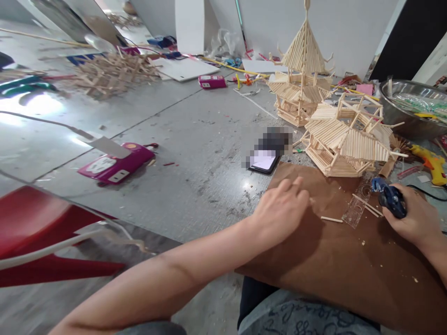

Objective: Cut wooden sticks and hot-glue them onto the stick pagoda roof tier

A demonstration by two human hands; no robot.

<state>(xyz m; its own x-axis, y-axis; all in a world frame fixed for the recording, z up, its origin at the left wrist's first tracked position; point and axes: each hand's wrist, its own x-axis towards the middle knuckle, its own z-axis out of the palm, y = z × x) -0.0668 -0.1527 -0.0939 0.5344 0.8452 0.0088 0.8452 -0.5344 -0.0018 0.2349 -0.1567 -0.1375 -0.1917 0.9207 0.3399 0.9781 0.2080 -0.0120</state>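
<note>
My left hand (284, 207) hovers over the left part of a brown sheet (349, 265), its fingers curled in. What they pinch, if anything, is hidden. In my right hand (415, 216) is a dark blue hand tool (394, 200), whose exact kind does not show clearly. Between the hands lie a short wooden stick (331, 219), a clear plastic ruler-like strip (354, 211) and a few thin sticks across it. Just behind stands a wide, roofed stick model (349, 139). A taller stick pagoda (303, 56) with a pointed roof rises farther back.
A phone (267, 160) lies left of the brown sheet. Farther left is a purple power strip (117, 163) with a plug in it; another power strip (212, 82) sits behind. A yellow glue gun (433, 165) and a metal bowl (387, 114) are at right. A red stool (42, 232) stands lower left.
</note>
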